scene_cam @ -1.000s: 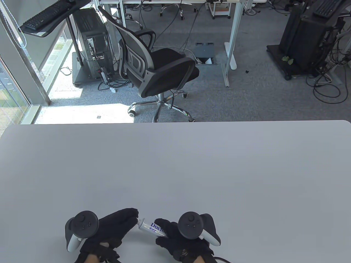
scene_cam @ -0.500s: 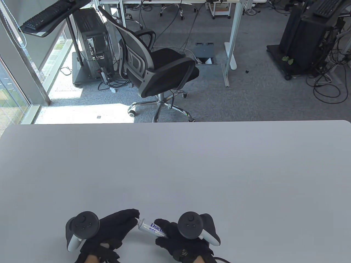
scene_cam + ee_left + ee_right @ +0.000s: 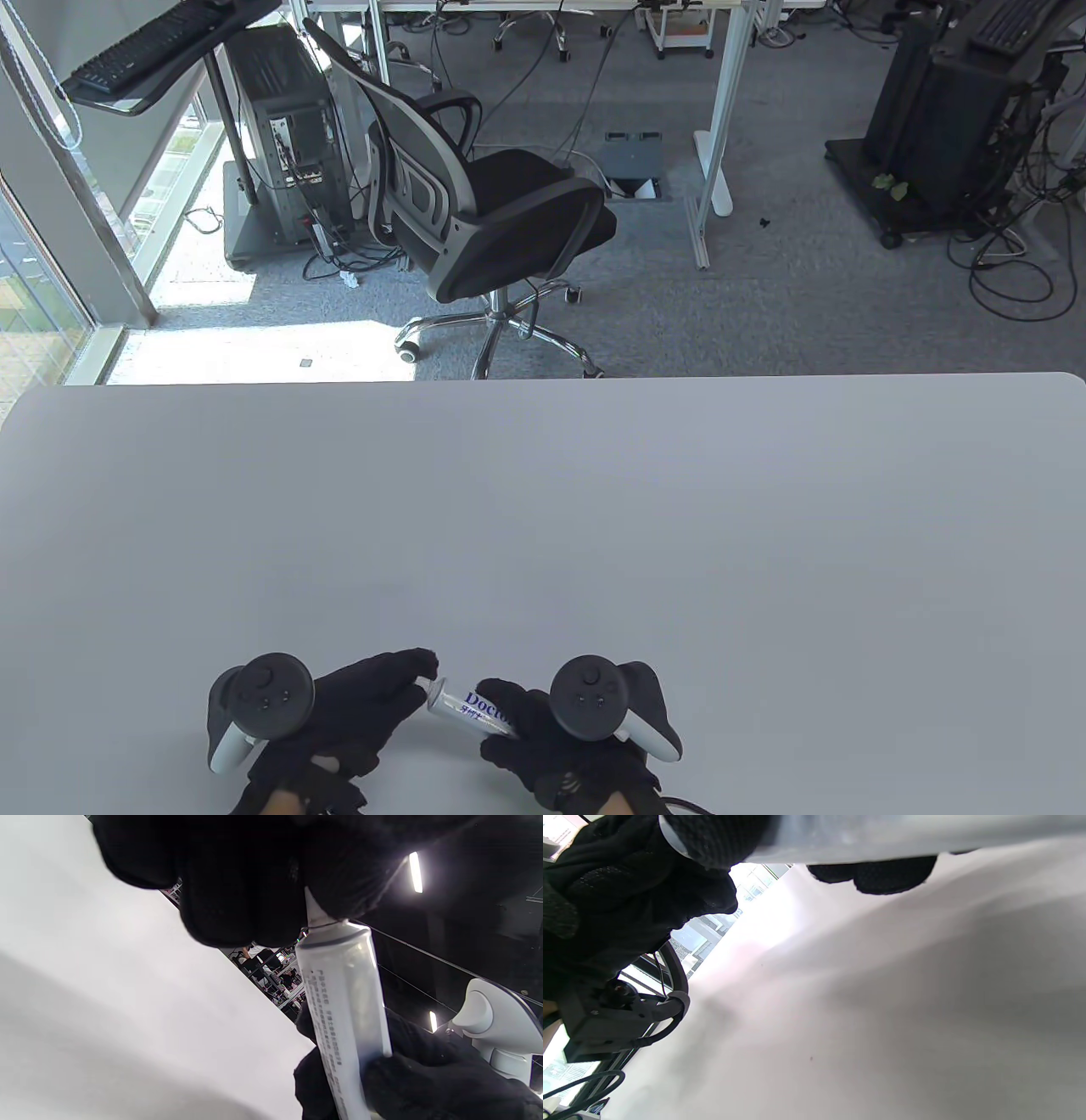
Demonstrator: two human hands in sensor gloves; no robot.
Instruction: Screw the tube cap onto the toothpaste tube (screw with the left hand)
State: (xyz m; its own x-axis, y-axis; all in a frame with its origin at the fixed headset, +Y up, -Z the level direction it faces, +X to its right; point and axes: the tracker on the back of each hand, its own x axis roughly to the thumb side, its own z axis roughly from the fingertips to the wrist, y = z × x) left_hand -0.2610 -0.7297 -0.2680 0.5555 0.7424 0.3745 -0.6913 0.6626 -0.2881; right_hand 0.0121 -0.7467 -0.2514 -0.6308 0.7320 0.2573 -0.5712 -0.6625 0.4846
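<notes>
Toothpaste tube (image 3: 484,711) is sitting in my right hand (image 3: 564,743), which is wrapping around the lower body while the nozzle end is pointing up and left toward my left hand (image 3: 348,722); both hands are working near the tabletop's (image 3: 594,526) near edge, a bit left of its middle, and the tube looks to be lifted off the surface rather than lying on it. Tube cap (image 3: 313,911) is mostly hiding under my left fingertips (image 3: 237,891): in the left wrist view I'm seeing only a sliver of white between the black glove and the tube shoulder, right at the neck. So I'm judging the cap as already seated on the thread and the screwing as being underway, but I can't tell how many turns are in or whether it's tight; what's left is probably finishing the twist and letting go. Left fingers are pinching closed around the cap, thumb and forefinger meeting at the tube tip in the table view. Right fingers are gripping the tube body firmly, curled round it in the left wrist view; the right wrist view is showing only a blurred stretch of tube along its top edge with glove fabric over it.
</notes>
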